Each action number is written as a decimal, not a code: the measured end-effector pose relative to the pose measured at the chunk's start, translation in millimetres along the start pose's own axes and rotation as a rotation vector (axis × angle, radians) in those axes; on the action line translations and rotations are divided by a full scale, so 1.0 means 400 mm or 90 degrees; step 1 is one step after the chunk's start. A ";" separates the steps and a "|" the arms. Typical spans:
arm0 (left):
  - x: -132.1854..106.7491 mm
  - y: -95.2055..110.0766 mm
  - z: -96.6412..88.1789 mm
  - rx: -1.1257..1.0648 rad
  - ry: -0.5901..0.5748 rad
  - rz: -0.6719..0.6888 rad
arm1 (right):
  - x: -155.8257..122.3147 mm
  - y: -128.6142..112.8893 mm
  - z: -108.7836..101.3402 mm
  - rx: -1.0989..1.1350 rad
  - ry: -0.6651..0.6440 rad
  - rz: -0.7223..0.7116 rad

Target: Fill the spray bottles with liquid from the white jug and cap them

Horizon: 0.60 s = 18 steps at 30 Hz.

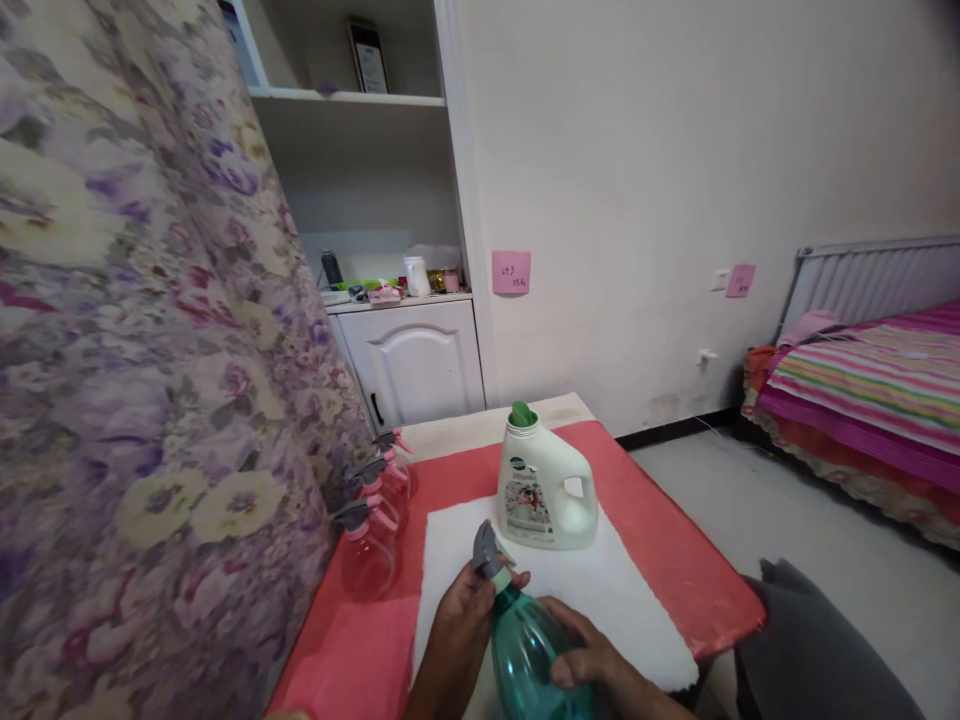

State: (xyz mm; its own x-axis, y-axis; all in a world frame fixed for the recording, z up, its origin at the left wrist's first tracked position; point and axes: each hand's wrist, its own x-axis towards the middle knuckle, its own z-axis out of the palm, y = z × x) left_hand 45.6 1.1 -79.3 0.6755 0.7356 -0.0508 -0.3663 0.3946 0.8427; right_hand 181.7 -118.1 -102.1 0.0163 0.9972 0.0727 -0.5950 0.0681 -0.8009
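A green, see-through spray bottle is tilted between my two hands, close to me over the table. My left hand closes around its neck, just under the grey trigger head. Wrapped around the bottle's body is my right hand, thumb on the near side. Beyond them a pale detergent jug stands upright on a white sheet, with a green piece in its mouth. Its label faces me.
Several clear spray bottles with pink and grey heads stand along the left side of the red-covered table, by a flowered curtain. A grey seat is at the right, a bed farther back.
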 end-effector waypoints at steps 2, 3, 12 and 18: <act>-0.003 0.003 0.002 0.006 -0.004 -0.007 | 0.004 0.013 -0.007 0.001 0.003 0.003; -0.006 0.004 0.004 0.008 0.005 -0.010 | 0.005 0.018 -0.011 -0.011 0.005 0.001; -0.023 -0.011 0.029 -0.010 0.138 0.015 | 0.008 0.031 -0.025 -0.220 0.102 -0.062; -0.022 -0.008 0.025 -0.052 0.095 -0.003 | 0.007 0.036 -0.022 -0.040 0.035 -0.021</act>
State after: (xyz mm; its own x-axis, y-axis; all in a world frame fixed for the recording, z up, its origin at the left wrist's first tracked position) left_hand 47.2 -12.2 -76.3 0.5768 0.8051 -0.1381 -0.4186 0.4366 0.7964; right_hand 180.1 -114.2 -118.8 0.0808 0.9944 0.0679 -0.5419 0.1010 -0.8344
